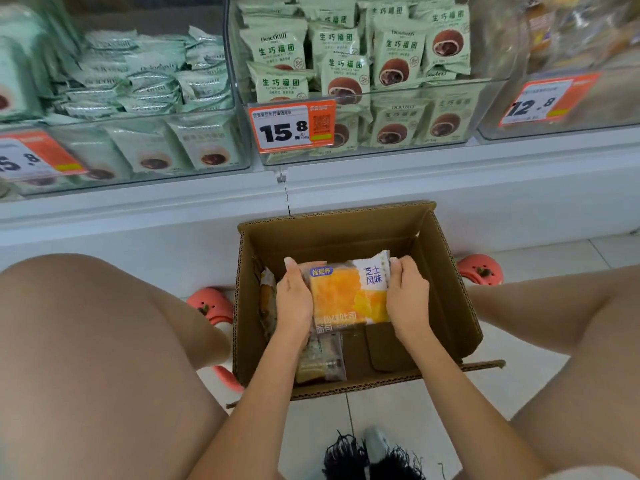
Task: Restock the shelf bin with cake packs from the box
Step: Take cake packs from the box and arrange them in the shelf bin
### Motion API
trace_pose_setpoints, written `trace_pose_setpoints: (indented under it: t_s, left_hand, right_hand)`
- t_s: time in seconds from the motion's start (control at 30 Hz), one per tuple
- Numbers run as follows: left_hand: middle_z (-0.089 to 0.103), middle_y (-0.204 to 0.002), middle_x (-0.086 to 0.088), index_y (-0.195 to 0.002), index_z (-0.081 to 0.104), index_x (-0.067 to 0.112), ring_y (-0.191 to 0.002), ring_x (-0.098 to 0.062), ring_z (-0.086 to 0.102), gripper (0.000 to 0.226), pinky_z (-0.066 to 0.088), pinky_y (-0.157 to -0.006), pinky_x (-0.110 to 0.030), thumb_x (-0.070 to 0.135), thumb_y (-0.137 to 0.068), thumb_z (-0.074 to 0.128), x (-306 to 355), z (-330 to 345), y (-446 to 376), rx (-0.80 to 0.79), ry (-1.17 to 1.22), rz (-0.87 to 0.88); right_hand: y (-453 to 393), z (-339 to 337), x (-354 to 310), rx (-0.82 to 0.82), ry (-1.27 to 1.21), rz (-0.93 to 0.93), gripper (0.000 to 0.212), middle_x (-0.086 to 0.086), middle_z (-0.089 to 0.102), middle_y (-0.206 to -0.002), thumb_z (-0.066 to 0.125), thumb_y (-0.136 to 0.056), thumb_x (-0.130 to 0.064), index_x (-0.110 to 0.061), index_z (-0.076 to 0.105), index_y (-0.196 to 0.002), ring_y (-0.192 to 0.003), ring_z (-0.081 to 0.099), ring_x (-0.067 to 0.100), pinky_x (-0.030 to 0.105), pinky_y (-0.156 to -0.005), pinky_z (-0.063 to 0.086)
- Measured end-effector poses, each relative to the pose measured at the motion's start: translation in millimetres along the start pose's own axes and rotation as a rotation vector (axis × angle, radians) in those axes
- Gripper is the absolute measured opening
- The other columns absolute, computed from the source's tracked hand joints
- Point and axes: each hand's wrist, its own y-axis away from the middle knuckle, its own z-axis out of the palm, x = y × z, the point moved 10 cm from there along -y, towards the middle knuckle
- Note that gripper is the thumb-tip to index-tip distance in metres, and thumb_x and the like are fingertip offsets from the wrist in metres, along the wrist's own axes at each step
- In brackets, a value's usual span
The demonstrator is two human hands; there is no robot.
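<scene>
An open cardboard box point(446, 285) stands on the floor between my knees. Inside it I hold a yellow-and-white cake pack point(349, 292) flat, face up. My left hand point(294, 299) grips its left edge and my right hand point(408, 299) grips its right edge. More packs lie in the box: one point(322, 358) under the held pack, another point(268, 299) against the left wall. Above, clear shelf bins hold goods; the bin at the upper right point(568, 64) holds brownish packs, blurred.
The middle clear bin point(363, 88) is full of green snack packs behind a 15.8 price tag point(292, 126). A left bin point(138, 98) holds pale green packs. The white shelf base point(450, 188) runs behind the box. Pink shoes point(211, 306) flank the box.
</scene>
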Motion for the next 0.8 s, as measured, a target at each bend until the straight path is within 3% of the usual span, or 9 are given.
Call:
trace_pose_setpoints:
  t_s: [0.13,0.3,0.4,0.47,0.5,0.57,0.67,0.73,0.8]
  left_hand:
    - [0.072,-0.084,-0.006,-0.083,0.068,0.03,-0.088,-0.024,0.068,0.058,0.053,-0.084,-0.038,0.044,-0.102,0.015,23.1,0.3,7.0,0.016,-0.011,0.109]
    - [0.064,-0.083,-0.03,-0.086,0.065,-0.002,-0.08,-0.043,0.062,0.074,0.051,-0.077,-0.054,0.053,-0.099,0.017,70.4,-12.0,13.7,0.081,-0.106,0.314]
    - [0.065,-0.076,-0.024,-0.087,0.067,0.0,-0.072,-0.036,0.061,0.069,0.052,-0.073,-0.047,0.047,-0.101,0.02,126.9,-11.2,22.8,0.081,-0.111,0.44]
    - [0.054,-0.059,-0.015,-0.07,0.061,0.008,-0.053,-0.017,0.049,0.055,0.043,-0.058,-0.031,0.032,-0.104,0.025,180.7,0.4,36.7,0.067,-0.116,0.56]
    - [0.044,-0.052,-0.006,-0.062,0.052,0.015,-0.046,-0.007,0.039,0.051,0.034,-0.051,-0.025,0.027,-0.104,0.026,211.1,7.1,46.8,0.061,-0.112,0.627]
    - [0.035,-0.046,0.004,-0.059,0.048,0.023,-0.04,-0.007,0.031,0.05,0.026,-0.045,-0.024,0.025,-0.104,0.026,269.3,21.3,59.7,0.023,-0.105,0.754]
    - [0.053,-0.049,-0.006,-0.08,0.067,0.031,-0.046,-0.022,0.048,0.053,0.037,-0.045,-0.032,0.041,-0.102,0.02,355.4,35.5,79.7,-0.033,-0.172,0.982]
    - [0.045,-0.047,0.003,-0.073,0.06,0.027,-0.05,-0.028,0.05,0.054,0.03,-0.047,-0.034,0.047,-0.096,0.015,413.5,39.8,104.5,0.079,-0.396,1.244]
    - [0.041,-0.054,0.01,-0.069,0.049,0.026,-0.053,-0.026,0.055,0.044,0.023,-0.044,-0.027,0.042,-0.098,0.02,464.5,39.6,132.0,0.315,-0.589,1.524]
  right_hand:
    - [0.0,-9.9,-4.8,0.077,-0.067,0.036,0.03,-0.005,0.048,-0.068,0.028,-0.103,-0.029,-0.009,0.045,-0.088,-0.055,0.045,0.005,0.013,-0.044,0.033]
    - [1.0,-16.3,-25.1,-0.075,-0.315,0.027,0.034,0.004,0.056,-0.079,0.029,-0.102,-0.032,-0.009,0.05,-0.089,-0.071,0.052,0.016,0.018,-0.058,0.04]
    - [-3.2,-28.4,-69.3,-0.266,-0.448,-0.012,0.028,-0.001,0.064,-0.1,0.036,-0.099,-0.04,-0.02,0.053,-0.107,-0.091,0.064,0.012,0.025,-0.076,0.054]
    - [-12.2,-46.1,-109.2,-0.298,-0.377,-0.092,0.018,-0.006,0.064,-0.102,0.053,-0.092,-0.037,-0.025,0.053,-0.106,-0.093,0.063,0.009,0.026,-0.076,0.055]
    - [-18.7,-58.3,-130.4,-0.283,-0.375,-0.127,0.017,-0.008,0.064,-0.101,0.061,-0.089,-0.033,-0.028,0.054,-0.104,-0.092,0.063,0.007,0.024,-0.074,0.054]
    - [-34.7,-88.7,-170.3,-0.211,-0.451,-0.156,0.017,-0.007,0.067,-0.096,0.068,-0.085,-0.025,-0.03,0.058,-0.097,-0.084,0.065,0.005,0.021,-0.068,0.052]
    - [-62.0,-141.9,-233.5,-0.129,-0.582,-0.234,0.018,-0.004,0.069,-0.085,0.07,-0.082,-0.012,-0.023,0.059,-0.092,-0.069,0.066,0.002,0.015,-0.055,0.049]
    - [-80.3,-189.3,-281.3,-0.032,-0.605,-0.354,0.02,-0.005,0.069,-0.084,0.07,-0.081,-0.01,-0.023,0.059,-0.091,-0.072,0.065,0.004,0.015,-0.058,0.05]
    - [-93.9,-241.3,-329.4,0.088,-0.64,-0.467,0.017,-0.006,0.066,-0.083,0.069,-0.082,-0.012,-0.02,0.058,-0.092,-0.067,0.063,0.0,0.013,-0.055,0.049]
